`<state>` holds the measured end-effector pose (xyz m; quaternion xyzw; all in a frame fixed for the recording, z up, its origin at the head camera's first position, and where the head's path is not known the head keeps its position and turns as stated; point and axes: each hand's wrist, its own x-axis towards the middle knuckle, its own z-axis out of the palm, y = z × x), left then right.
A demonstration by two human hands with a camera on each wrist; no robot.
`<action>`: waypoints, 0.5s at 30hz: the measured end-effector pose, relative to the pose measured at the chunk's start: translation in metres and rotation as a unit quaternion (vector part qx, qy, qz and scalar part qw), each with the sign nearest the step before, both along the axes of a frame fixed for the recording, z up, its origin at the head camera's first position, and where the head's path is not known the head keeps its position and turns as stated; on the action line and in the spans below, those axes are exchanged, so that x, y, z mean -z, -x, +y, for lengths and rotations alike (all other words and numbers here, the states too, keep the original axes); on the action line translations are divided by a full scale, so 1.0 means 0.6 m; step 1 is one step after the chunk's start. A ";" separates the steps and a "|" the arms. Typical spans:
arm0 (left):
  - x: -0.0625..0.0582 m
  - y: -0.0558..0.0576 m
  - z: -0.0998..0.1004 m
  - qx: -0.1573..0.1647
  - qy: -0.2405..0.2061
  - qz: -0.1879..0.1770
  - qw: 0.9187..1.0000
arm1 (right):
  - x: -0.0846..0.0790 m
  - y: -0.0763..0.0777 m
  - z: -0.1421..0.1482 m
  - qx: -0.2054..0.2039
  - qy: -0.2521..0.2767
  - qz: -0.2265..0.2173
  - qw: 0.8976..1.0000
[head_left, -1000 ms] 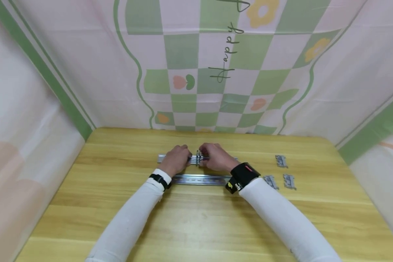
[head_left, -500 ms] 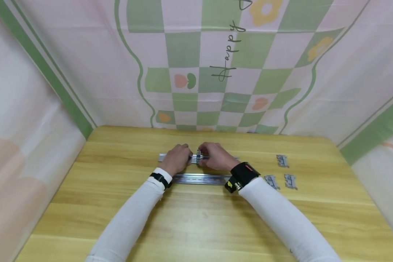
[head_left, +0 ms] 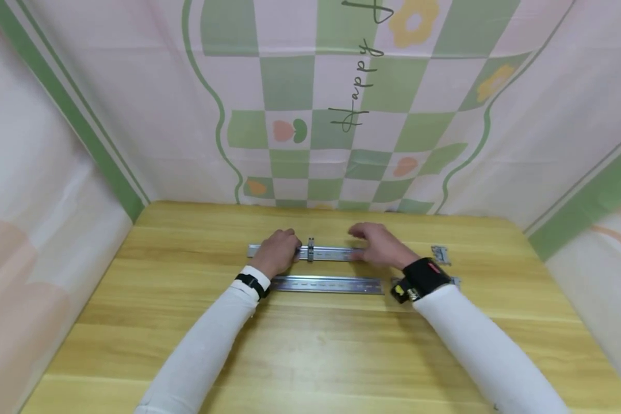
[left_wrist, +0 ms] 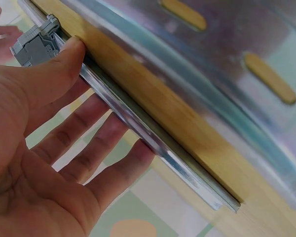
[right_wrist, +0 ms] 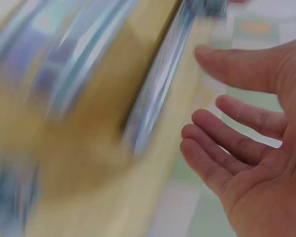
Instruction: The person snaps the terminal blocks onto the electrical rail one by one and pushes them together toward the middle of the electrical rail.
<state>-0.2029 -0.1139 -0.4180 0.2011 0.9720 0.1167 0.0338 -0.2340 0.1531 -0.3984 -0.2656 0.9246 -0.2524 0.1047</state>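
One wide wooden worktop [head_left: 310, 351] spans the lower half of my head feed, and it carries everything I am handling. Two slotted metal rails lie across it, roughly side by side: the near rail [head_left: 326, 284], which neither hand grips, and the far rail [head_left: 336, 254], where I judge the step in hand to be fitting and checking a block.

My left hand [head_left: 276, 253] pinches the far rail left of its middle, thumb on one side and fingertips along the opposite edge. I would hold that grip firm, since a light rail could twist or slide under a sideways push. My right hand [head_left: 383, 247] is by the rail's right end, fingers loosely spread with nothing in them; the right wrist view, though blurred, shows a gap between them and the metal.

The grey block [head_left: 311, 249] sits across the far rail, just right of the left fingers. I cannot tell whether both its feet have clipped under the edges, nor whether it is a single piece. To do this well, I would square it to the rail, press straight down close to the supporting thumb, then tug gently to test it.

Smaller still in view are the spares on the right: a loose block [head_left: 440, 255] lies flat beyond my right wrist, and another spare [head_left: 456, 282] is mostly hidden behind it. I would lift any such piece by its sides and check its facing first.
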 end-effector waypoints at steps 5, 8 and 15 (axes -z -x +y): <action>-0.001 0.000 0.006 0.002 0.002 0.002 1.000 | -0.013 0.012 0.120 0.028 -0.117 0.023 0.992; 0.000 -0.002 0.005 0.002 0.005 0.005 1.000 | -0.019 0.020 0.180 0.036 -0.181 0.021 0.983; -0.004 -0.006 0.002 0.001 -0.007 0.001 1.000 | -0.023 0.028 0.238 0.042 -0.234 -0.009 0.971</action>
